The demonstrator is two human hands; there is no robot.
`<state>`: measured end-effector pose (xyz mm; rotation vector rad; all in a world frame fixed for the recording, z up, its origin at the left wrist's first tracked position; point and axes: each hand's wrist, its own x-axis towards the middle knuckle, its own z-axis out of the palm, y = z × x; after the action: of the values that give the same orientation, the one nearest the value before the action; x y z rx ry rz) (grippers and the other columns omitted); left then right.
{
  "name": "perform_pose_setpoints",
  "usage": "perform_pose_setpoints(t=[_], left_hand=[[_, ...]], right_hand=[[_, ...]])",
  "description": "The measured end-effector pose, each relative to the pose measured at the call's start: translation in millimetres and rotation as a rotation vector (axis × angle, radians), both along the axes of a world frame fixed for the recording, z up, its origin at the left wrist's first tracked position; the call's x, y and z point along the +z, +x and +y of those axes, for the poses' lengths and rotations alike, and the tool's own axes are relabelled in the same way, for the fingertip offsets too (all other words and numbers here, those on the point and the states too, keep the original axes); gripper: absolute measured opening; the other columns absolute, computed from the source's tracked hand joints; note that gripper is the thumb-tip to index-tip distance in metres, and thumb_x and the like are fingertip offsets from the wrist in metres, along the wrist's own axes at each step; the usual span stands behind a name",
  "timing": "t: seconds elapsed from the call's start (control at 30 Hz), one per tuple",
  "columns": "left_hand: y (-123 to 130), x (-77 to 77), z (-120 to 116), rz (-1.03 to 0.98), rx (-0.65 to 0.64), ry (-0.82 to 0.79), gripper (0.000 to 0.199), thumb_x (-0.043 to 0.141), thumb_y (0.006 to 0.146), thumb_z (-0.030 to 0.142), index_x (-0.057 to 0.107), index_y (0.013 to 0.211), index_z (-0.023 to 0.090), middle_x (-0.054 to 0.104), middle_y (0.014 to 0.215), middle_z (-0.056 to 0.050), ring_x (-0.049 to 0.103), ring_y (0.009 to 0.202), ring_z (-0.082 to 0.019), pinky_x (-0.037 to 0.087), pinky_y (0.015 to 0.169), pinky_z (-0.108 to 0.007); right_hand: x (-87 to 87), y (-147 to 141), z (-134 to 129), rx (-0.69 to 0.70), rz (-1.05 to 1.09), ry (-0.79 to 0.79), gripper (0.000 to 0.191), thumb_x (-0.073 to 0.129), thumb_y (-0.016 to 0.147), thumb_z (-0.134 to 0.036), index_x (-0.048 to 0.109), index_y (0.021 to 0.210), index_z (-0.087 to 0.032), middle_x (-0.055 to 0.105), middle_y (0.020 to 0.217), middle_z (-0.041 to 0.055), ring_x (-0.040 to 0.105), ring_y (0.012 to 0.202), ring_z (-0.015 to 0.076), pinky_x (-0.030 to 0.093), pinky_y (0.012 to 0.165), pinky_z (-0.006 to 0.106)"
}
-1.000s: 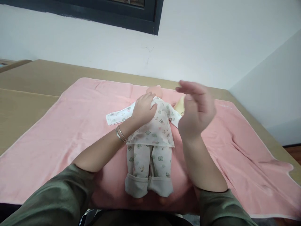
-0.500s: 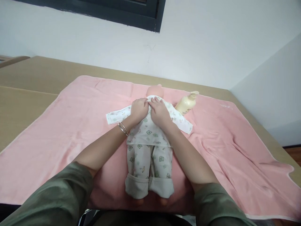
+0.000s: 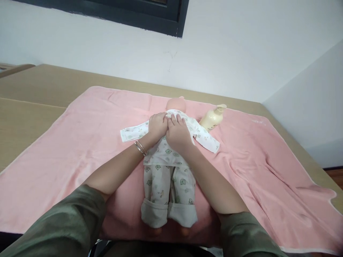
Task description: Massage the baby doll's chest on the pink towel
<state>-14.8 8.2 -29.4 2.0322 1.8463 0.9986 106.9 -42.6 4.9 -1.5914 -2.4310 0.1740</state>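
Note:
A baby doll [image 3: 176,104] lies stretched out on a pink blanket, head away from me and feet towards me. It wears a white printed shirt [image 3: 168,151] and matching trousers [image 3: 160,184] with the leg ends turned up. My left hand [image 3: 157,125] is at the shirt's upper part near the shoulder, its fingers curled closed on the cloth. Beside it, touching it, my right hand [image 3: 179,135] lies on the upper middle of the shirt, fingers stretched out and pointing to the head. Which way the doll faces I cannot tell.
The pink blanket [image 3: 80,142] covers much of the wooden table [image 3: 53,80], with wrinkles on the right. A cream pump bottle [image 3: 213,118] lies tilted beside the doll's right-hand sleeve. Behind the table stands a white wall [image 3: 219,53] with a dark window frame [image 3: 160,22].
My right hand has slid slightly down and left, closer to my left hand, its fingers now off the collar. My left hand has stayed nearly in place. The doll's legs have shifted slightly left.

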Motion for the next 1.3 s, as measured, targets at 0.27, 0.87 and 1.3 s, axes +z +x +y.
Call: perform_pose_setpoints(t=[0.27, 0.87, 1.3], left_hand=[[3, 1.2, -1, 0.07, 0.008, 0.005, 0.044, 0.034, 0.098, 0.022, 0.078, 0.105, 0.016, 0.081, 0.113, -0.014, 0.073, 0.107, -0.029, 0.053, 0.101, -0.041], [6, 12.7, -11, 0.099, 0.076, -0.079, 0.042, 0.035, 0.1, 0.026, 0.075, 0.108, 0.02, 0.081, 0.118, -0.012, 0.072, 0.111, -0.03, 0.05, 0.099, -0.042], [2, 5.3, -5, 0.055, 0.069, -0.11, 0.038, 0.035, 0.1, 0.027, 0.073, 0.101, 0.022, 0.08, 0.112, -0.011, 0.072, 0.103, -0.027, 0.05, 0.09, -0.037]], right_hand=[[5.3, 25, 35, -0.366, 0.072, -0.096, 0.071, 0.032, 0.108, -0.042, 0.039, 0.159, 0.007, 0.038, 0.167, 0.0283, 0.035, 0.16, 0.0376, 0.028, 0.133, 0.05], [-3.1, 32, 44, -0.309, 0.143, -0.093, 0.065, 0.028, 0.108, -0.038, 0.036, 0.167, -0.015, 0.033, 0.173, 0.0177, 0.028, 0.163, 0.0368, 0.02, 0.133, 0.063], [-1.5, 17, 18, 0.088, 0.053, -0.033, 0.064, 0.039, 0.1, -0.023, 0.046, 0.161, -0.006, 0.035, 0.172, 0.0143, 0.024, 0.165, 0.0367, 0.017, 0.137, 0.057]])
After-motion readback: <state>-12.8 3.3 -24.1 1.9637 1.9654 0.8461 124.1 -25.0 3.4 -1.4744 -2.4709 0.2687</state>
